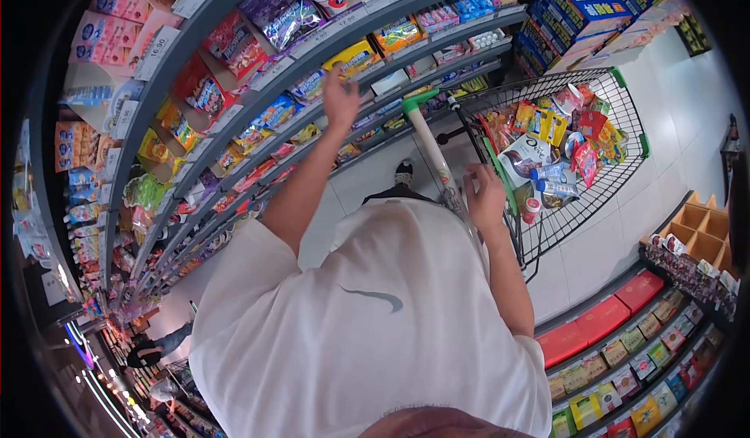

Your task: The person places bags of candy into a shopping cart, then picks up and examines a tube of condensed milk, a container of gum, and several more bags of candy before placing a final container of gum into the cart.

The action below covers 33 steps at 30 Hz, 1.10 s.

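Observation:
My left hand [341,101] reaches up to the candy shelves, its fingers stretched out and apart. Its fingertips are right at a yellow candy bag [361,55] on a middle shelf, beside a purple-blue bag [308,87]. Nothing shows in its palm. On the other side, my right hand [486,194] hovers by the handle [430,145] of a shopping cart [625,145], fingers loosely bent and apart. Inside the cart lie colourful snack packets, yellow packs [548,126], blue-and-white tubes [555,180] and a small red-lidded tub [531,208].
Curved shelves with price strips [344,26] fill the left and top. Stacked blue boxes [574,20] stand beyond the cart. Low shelves with red boxes [594,321] and a wooden compartment rack [699,223] are at right. Another person [156,348] is far at lower left.

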Tool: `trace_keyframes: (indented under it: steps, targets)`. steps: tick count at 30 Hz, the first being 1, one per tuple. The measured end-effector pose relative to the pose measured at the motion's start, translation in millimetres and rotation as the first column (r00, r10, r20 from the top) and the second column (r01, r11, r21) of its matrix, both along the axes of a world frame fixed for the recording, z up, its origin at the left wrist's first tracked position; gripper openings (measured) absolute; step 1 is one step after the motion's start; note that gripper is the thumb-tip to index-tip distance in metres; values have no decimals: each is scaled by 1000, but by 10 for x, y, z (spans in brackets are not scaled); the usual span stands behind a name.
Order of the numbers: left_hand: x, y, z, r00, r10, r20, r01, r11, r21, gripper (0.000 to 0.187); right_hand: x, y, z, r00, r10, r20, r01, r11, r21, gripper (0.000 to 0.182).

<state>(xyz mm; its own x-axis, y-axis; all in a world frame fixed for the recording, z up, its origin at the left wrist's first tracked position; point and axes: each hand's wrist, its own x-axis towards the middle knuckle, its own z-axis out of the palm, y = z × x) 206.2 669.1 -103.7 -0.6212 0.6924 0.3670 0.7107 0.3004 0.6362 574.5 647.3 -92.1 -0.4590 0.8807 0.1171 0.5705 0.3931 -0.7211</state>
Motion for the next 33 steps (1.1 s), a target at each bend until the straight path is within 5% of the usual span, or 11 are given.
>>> trace_keyframes:
  steps: [5, 8, 9, 12, 16, 25, 33]
  targets:
    - [-458, 81, -276, 912, 313, -264, -315, 948, 37, 44, 71, 48, -35, 998, 66, 24, -65, 997, -42, 24]
    - [-512, 144, -252, 953, 241, 182, -243, 970, -10, 44, 101, 58, -71, 997, 64, 35, -65, 998, 20, 25]
    - [-513, 169, -254, 948, 236, 212, -237, 971, -21, 42, 116, 65, -59, 997, 61, 43, -60, 998, -14, 25]
    - [-564, 234, -341, 771, 88, 630, -204, 972, 114, 39, 158, 84, -71, 997, 61, 43, -59, 997, -45, 25]
    - [-612, 299, -444, 658, 115, 744, -269, 959, 90, 38, 215, 105, -81, 996, 78, 46, -76, 996, -38, 25]
    - [-363, 72, -372, 858, -46, 512, -181, 905, 385, 22, 256, 126, -34, 989, 142, 48, -143, 990, 18, 24]
    - [197, -316, 283, 752, -191, 630, -139, 889, 436, 20, 232, 124, -57, 993, 104, 63, -102, 994, -38, 23]
